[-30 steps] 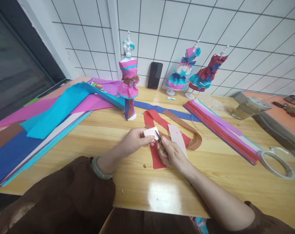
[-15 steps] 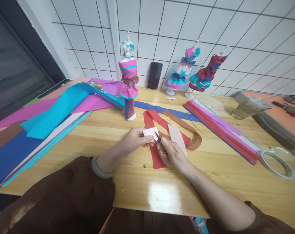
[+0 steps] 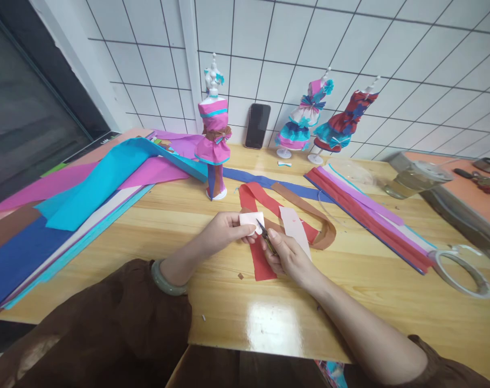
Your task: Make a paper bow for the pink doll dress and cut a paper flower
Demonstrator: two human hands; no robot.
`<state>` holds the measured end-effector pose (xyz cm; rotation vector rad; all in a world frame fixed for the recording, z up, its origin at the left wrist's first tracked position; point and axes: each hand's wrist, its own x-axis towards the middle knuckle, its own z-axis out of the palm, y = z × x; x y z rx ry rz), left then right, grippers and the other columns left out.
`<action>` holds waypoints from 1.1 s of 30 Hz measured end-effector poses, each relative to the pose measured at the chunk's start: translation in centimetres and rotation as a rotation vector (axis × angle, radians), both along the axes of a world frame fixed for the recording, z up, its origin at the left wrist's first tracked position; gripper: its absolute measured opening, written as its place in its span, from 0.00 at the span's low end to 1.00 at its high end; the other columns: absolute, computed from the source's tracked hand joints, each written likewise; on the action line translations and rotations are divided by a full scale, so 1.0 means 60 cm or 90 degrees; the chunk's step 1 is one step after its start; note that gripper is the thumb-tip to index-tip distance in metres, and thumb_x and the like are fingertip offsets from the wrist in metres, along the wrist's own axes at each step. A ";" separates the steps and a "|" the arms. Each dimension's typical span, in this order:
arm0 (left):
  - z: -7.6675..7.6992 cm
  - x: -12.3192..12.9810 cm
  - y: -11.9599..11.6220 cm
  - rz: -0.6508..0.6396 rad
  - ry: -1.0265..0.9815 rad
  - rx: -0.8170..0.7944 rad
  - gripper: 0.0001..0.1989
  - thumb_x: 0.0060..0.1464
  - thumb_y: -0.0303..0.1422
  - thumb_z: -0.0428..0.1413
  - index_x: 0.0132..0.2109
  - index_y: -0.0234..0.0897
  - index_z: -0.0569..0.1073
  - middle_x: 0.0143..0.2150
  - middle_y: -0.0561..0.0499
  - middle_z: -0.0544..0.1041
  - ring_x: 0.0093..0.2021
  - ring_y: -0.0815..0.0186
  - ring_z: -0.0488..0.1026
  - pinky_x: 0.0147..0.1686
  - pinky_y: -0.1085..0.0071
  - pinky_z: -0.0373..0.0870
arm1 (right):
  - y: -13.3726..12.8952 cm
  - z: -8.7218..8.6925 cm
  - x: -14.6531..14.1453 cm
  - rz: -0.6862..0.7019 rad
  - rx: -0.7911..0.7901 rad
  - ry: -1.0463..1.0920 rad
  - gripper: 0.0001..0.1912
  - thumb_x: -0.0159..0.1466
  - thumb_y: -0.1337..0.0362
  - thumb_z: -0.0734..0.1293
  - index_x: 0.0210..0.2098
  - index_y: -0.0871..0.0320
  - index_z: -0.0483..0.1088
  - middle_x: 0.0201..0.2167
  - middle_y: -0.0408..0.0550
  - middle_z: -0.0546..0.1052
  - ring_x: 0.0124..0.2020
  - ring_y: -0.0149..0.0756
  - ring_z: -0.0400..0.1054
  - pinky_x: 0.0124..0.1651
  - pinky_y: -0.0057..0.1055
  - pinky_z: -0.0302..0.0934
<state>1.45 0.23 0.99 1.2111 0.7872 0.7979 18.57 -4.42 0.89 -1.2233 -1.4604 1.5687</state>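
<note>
Between thumb and fingers, my left hand (image 3: 227,231) pinches a small folded piece of white paper (image 3: 249,217). My right hand (image 3: 287,251) is closed around small dark scissors (image 3: 268,240), whose pointed tip lies against the paper near its right side. How deep the blades cut into it, I cannot tell. Under and behind my hands lie a red crepe paper strip (image 3: 264,268), a curled brown strip (image 3: 328,229) and a pale pink strip (image 3: 295,229). A tiny brown scrap (image 3: 240,276) rests on the table nearer to me.
A small dress form (image 3: 213,129) in pink paper stands ahead, with two more dressed forms (image 3: 302,124) by the tiled wall. A phone (image 3: 257,126) leans there. Crepe sheets (image 3: 87,183) lie left, folded strips (image 3: 370,215) and a tape roll (image 3: 463,272) right, near a cup (image 3: 416,178).
My hands stay in nearly the same place. The white paper has turned slightly against the scissors, and its right edge shows a little more. The other things have not moved.
</note>
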 end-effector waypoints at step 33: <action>-0.001 -0.003 0.004 0.006 0.001 0.029 0.09 0.47 0.34 0.57 0.32 0.30 0.73 0.26 0.49 0.75 0.27 0.71 0.70 0.30 0.75 0.65 | 0.001 0.006 0.004 0.010 0.057 -0.090 0.23 0.62 0.45 0.51 0.25 0.58 0.58 0.14 0.36 0.54 0.14 0.24 0.45 0.17 0.23 0.39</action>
